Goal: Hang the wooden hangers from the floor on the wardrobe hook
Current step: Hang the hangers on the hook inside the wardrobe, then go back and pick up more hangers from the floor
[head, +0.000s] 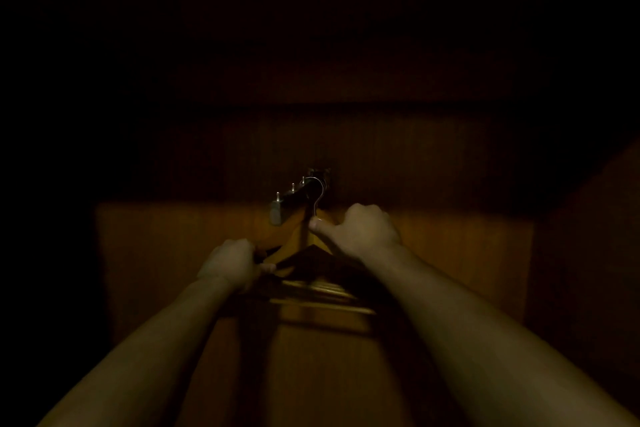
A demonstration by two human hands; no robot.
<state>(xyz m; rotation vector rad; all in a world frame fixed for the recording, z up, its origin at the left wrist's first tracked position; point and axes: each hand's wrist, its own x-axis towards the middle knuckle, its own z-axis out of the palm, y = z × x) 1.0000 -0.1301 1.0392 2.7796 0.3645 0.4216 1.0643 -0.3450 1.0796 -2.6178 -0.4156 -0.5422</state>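
The scene is very dark. A wardrobe hook bar (294,196) with small metal pegs sticks out from the wooden back panel (450,246). A wooden hanger (294,239) hangs there, its metal hook (317,196) looped over the bar near the wall. My right hand (360,230) grips this hanger at its neck, thumb just under the metal hook. My left hand (232,265) is curled round the left ends of several wooden hangers (322,291) held below the bar. How many hangers are in that bundle is hidden by the dark.
The wardrobe's wooden side wall (588,253) rises at the right. A darker band of panel (346,149) lies above the hook. The left side and the top of the view are black.
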